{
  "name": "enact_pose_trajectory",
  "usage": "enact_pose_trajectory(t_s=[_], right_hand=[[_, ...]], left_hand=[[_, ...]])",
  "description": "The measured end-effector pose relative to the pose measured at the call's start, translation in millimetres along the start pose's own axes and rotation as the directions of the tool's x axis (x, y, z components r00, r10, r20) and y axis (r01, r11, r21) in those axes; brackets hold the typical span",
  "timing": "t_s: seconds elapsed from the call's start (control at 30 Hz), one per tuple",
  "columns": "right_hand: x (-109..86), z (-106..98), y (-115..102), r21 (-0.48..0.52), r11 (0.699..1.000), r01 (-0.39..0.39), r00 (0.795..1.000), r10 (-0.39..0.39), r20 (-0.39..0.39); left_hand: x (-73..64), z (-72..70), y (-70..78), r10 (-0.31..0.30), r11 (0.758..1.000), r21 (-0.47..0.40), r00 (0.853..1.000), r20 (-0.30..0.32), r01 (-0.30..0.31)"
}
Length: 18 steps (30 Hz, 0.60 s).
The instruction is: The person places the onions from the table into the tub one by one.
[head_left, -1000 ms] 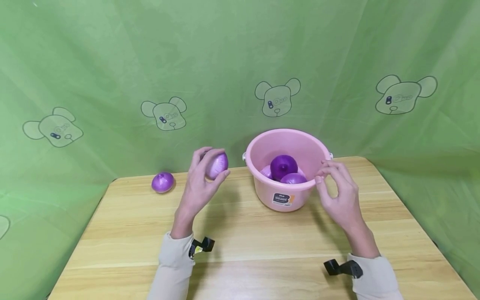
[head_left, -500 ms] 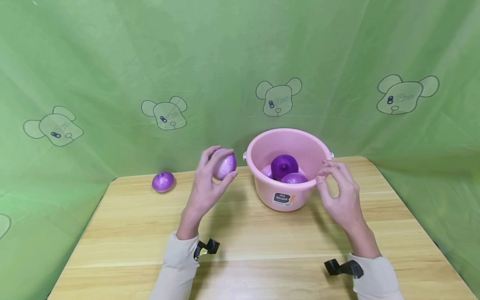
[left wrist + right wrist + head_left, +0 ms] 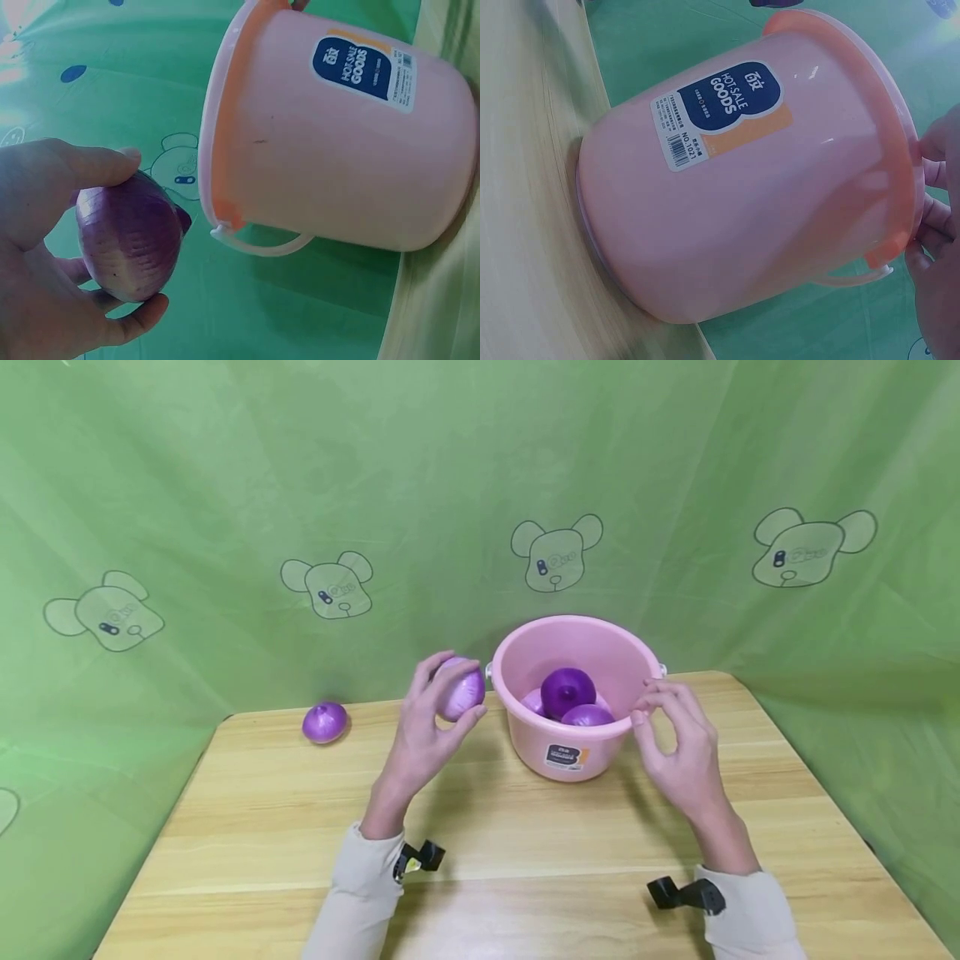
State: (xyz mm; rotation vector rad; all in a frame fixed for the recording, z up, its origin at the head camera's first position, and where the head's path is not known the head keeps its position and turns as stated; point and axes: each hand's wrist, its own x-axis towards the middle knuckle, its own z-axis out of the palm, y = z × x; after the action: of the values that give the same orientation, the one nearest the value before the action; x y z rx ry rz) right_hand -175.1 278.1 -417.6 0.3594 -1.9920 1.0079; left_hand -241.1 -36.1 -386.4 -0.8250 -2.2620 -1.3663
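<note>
My left hand (image 3: pixel 427 727) grips a purple onion (image 3: pixel 462 692) between thumb and fingers, raised just left of the pink bucket (image 3: pixel 551 752). In the left wrist view the same onion (image 3: pixel 131 236) has its pointed tip turned towards the bucket's rim. My right hand (image 3: pixel 684 756) pinches the bucket's right rim, thumb outside; the right wrist view shows its fingertips (image 3: pixel 930 217) at the rim. Inside the bucket lie several onions, a dark purple onion (image 3: pixel 567 693) on top and a lighter onion (image 3: pixel 588 716) in front of it.
Another purple onion (image 3: pixel 325 722) rests on the wooden table (image 3: pixel 255 827) near its back left corner. A green curtain (image 3: pixel 442 468) with bear-head prints hangs right behind the table. The bucket's white handle (image 3: pixel 262 246) hangs down at its side.
My left hand has carried the onion to the right, closer to the bucket's left rim. The right hand, the bucket and the onion on the table have stayed in place.
</note>
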Motion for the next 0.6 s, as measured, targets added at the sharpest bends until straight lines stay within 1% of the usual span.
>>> enact_pose_trajectory(t_s=[0.2,0.4,0.6], right_hand=[[-2.5,-0.6,5.9,-0.008,1.0,-0.01,1.0,0.01,0.009],[-1.8,-0.1,3.7,-0.003,1.0,-0.005,1.0,0.005,0.006],[-0.9,-0.6,-0.5,-0.002,1.0,0.0,1.0,0.0,-0.001]], left_hand=[[-0.7,9.6,2.0,0.041,0.999,-0.021,0.999,-0.004,-0.041],[-2.2,15.2,3.2,0.034,0.999,-0.035,0.999,-0.014,-0.034],[-1.9,18.8,4.0,0.049,0.997,-0.059,0.998,-0.038,-0.051]])
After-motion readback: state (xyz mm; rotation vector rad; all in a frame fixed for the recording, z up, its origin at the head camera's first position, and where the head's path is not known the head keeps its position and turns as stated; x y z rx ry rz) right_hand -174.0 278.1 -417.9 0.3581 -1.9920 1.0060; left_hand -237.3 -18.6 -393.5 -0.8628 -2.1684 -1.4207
